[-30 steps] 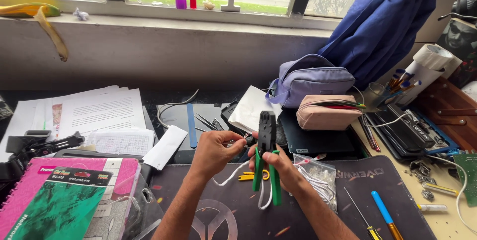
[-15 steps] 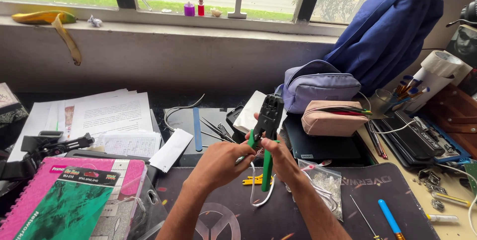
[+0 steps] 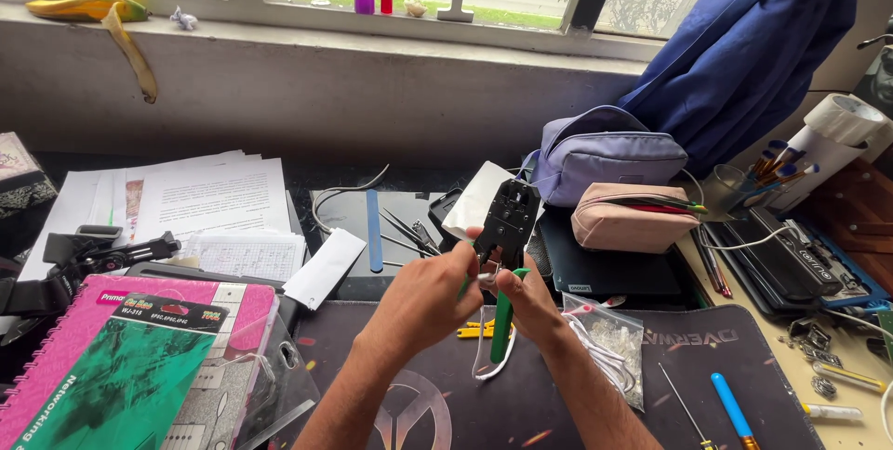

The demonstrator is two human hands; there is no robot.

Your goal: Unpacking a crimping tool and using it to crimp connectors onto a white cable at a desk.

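The crimping tool (image 3: 507, 227), black at the head with green handles, stands upright above the middle of the worktop (image 3: 744, 338), held between both hands. The left hand (image 3: 423, 296) is curled about the left side of the tool near the head, fingers closed on it. The right hand (image 3: 530, 306) grips the green handle from the right, fingers bent around it. A white cable (image 3: 488, 362) loops down from the tool between the wrists. Just right of the right hand lies a clear bag of small plugs (image 3: 614, 343). A pink pencil case (image 3: 628, 217) and a lilac pouch (image 3: 605, 152) sit behind, toward the far edge.
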